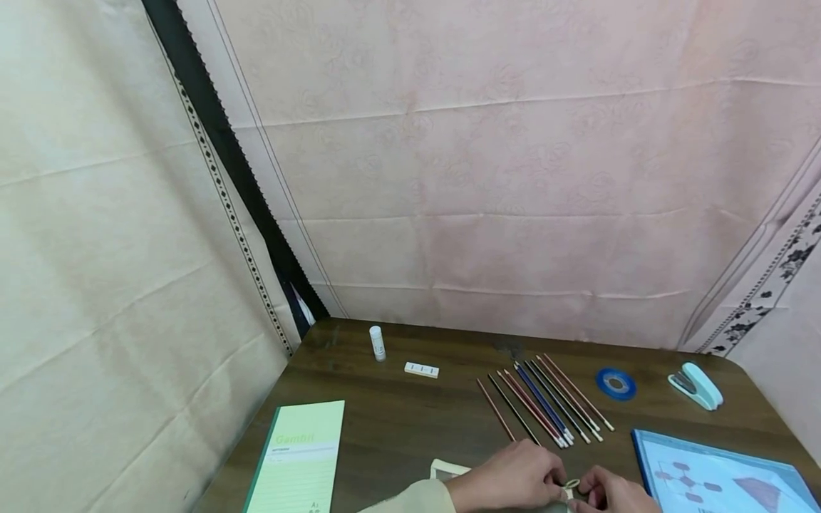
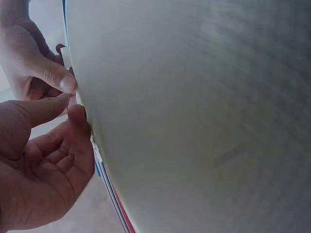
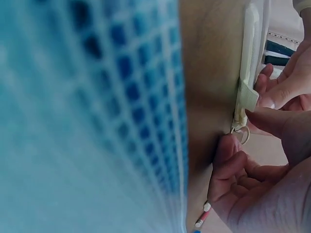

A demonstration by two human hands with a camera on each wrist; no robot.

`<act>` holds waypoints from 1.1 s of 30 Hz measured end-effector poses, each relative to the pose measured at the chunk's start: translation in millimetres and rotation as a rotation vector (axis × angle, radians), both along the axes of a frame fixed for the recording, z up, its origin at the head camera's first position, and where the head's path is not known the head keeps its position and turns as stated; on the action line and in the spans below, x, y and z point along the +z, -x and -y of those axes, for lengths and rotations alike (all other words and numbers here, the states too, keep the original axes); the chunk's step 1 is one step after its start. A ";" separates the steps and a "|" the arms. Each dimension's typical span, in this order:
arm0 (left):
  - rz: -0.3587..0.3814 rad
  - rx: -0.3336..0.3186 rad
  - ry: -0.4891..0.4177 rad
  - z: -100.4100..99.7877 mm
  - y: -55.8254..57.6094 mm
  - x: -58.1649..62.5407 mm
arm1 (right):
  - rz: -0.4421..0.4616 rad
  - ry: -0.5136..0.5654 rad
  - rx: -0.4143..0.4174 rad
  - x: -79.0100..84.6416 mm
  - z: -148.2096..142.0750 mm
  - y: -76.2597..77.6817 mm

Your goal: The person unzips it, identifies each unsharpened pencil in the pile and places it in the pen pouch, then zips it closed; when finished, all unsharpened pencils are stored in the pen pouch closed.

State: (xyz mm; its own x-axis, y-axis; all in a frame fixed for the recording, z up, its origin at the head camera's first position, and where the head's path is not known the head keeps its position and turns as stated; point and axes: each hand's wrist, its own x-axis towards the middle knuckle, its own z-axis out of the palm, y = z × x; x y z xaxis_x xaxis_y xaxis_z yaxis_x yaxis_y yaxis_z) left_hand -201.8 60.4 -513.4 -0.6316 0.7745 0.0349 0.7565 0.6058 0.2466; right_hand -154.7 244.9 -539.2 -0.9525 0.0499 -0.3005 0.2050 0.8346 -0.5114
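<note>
At the near edge of the bench [image 1: 391,442], left hand [image 1: 513,474] and right hand [image 1: 612,491] pinch the pouch [image 3: 249,58] by its zip end, fingers narrow. Pencils [image 1: 544,402] lie loose beyond; whether zipping is finished, I cannot tell.

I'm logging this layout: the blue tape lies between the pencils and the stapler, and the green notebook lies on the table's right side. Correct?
The side is wrong: the head view shows the green notebook on the left. The blue tape does lie between the pencils and the stapler.
</note>
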 end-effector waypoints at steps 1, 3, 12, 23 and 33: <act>-0.018 0.003 0.008 -1.8 -0.5 -1.4 | 0.002 0.000 0.001 -1.0 -0.3 -0.1; -0.042 0.012 0.019 -5.5 -1.4 -3.5 | 0.005 0.000 -0.008 -2.9 -0.7 -0.5; -0.012 0.052 0.000 -16.0 0.4 -8.7 | -0.001 0.023 -0.013 -8.4 -1.8 1.6; 0.024 0.057 0.000 -18.9 -0.2 -9.0 | 0.009 0.035 -0.013 -3.0 3.3 2.3; -0.006 0.088 -0.040 -19.2 -2.4 -4.6 | 0.018 0.043 -0.012 -2.4 0.4 6.1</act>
